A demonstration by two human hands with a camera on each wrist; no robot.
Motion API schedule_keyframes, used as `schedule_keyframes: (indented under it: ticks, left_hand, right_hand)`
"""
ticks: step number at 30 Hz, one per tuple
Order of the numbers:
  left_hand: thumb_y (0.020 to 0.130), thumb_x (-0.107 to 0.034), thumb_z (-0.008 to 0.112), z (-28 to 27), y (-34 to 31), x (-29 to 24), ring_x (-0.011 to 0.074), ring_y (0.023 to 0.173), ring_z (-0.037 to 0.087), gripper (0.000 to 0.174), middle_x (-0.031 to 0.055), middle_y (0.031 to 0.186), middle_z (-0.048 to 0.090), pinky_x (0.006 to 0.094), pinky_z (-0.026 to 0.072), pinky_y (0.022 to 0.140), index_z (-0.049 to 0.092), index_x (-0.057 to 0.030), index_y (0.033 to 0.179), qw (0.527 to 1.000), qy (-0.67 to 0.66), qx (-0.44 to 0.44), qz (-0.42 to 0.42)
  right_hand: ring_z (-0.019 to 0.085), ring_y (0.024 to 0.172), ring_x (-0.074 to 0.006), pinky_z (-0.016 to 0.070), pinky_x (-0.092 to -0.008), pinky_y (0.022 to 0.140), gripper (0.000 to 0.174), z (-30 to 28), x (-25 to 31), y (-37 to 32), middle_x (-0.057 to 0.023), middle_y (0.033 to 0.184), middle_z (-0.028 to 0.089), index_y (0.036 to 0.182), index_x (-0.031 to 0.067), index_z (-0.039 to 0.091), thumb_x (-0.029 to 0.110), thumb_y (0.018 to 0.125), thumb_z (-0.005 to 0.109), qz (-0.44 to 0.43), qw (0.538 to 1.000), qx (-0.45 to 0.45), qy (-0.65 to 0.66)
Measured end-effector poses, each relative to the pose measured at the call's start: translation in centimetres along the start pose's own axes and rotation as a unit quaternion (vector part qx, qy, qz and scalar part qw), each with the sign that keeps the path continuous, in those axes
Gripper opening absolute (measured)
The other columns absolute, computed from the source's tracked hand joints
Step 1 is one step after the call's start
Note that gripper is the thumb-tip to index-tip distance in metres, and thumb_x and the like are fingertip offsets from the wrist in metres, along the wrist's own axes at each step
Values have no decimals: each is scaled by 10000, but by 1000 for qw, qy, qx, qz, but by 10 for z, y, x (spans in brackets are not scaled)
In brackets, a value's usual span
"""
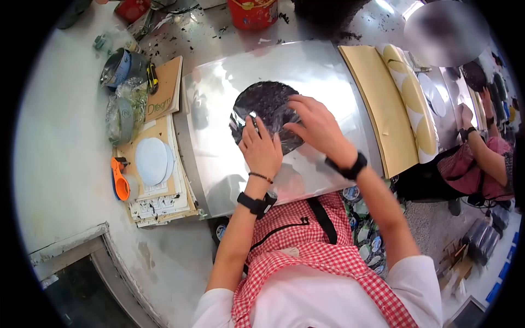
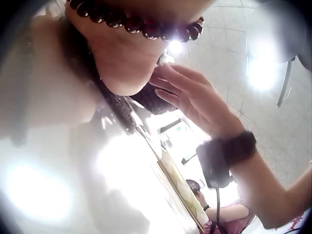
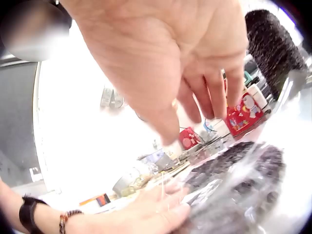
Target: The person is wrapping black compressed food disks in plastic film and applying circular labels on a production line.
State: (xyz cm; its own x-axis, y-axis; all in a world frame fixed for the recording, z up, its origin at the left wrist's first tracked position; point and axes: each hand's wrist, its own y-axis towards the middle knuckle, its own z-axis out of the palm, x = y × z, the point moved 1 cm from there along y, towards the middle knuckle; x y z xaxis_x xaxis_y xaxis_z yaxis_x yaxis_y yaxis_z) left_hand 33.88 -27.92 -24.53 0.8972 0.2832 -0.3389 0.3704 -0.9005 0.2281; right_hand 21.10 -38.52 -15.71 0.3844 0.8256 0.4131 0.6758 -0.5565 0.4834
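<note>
A round, flat disc of black flaky material [image 1: 265, 94] lies on a shiny metal sheet [image 1: 213, 158], with clear plastic film [image 3: 246, 170] over it. My left hand [image 1: 262, 152] rests on the lower left part of the disc, fingers extended across the film. Over the disc's right edge is my right hand [image 1: 321, 128], its fingers loosely bent and spread. In the right wrist view this hand is raised above the film, and nothing shows between its fingers and thumb.
Left of the sheet are a notebook [image 1: 164, 87] with a yellow cutter [image 1: 152, 78], stacked papers with white discs [image 1: 152, 161], orange scissors [image 1: 118, 179] and tape rolls [image 1: 121, 120]. A red bucket [image 1: 253, 13] and a black heap [image 1: 328, 13] stand behind. Brown sheets [image 1: 372, 109] and another person [image 1: 481, 153] are at right.
</note>
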Motion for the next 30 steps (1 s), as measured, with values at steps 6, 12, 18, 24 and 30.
schedule_keyframes:
  ticks: [6, 12, 18, 24, 30]
  left_hand:
    - [916, -295, 488, 0, -1, -8, 514, 1348, 205, 626, 355, 1457, 220, 615, 216, 1028, 327, 7, 1439, 995, 100, -8, -22]
    - [909, -242, 567, 11, 8, 4, 492, 1284, 315, 541, 305, 1368, 355, 591, 244, 1041, 404, -178, 1421, 851, -511, 0, -118]
    - [924, -209, 569, -5, 18, -10, 449, 1249, 366, 283, 281, 1337, 385, 546, 289, 1024, 574, -34, 1147, 993, -21, -113, 3]
    - [898, -243, 599, -19, 30, 4, 455, 1250, 358, 288, 275, 1332, 392, 548, 284, 1019, 579, -41, 1103, 981, -187, 32, -36]
    - [866, -314, 646, -15, 41, 29, 412, 1102, 463, 458, 246, 1187, 481, 482, 364, 955, 520, -21, 1196, 977, -158, -29, 139]
  right_hand:
    - [399, 1254, -444, 338, -512, 1025, 554, 41, 10, -46, -266, 1338, 431, 1270, 25, 535, 325, 823, 668, 126, 973, 11, -194]
    - [444, 1223, -370, 357, -461, 1015, 535, 67, 2, -23, -219, 1319, 453, 1297, 51, 478, 143, 793, 633, 186, 971, 61, 140]
    - [491, 1025, -364, 419, -412, 880, 373, 69, 5, -16, -173, 1084, 550, 1104, 24, 552, 87, 751, 656, 79, 983, -72, -151]
    - [443, 1152, -404, 400, -441, 947, 396, 74, -19, -10, -221, 1218, 500, 1073, 28, 552, 92, 716, 711, 211, 954, 123, 173]
    - [485, 1060, -368, 415, -435, 899, 472, 66, -32, 7, -183, 1172, 511, 1095, 24, 542, 130, 687, 753, -34, 998, 48, 4]
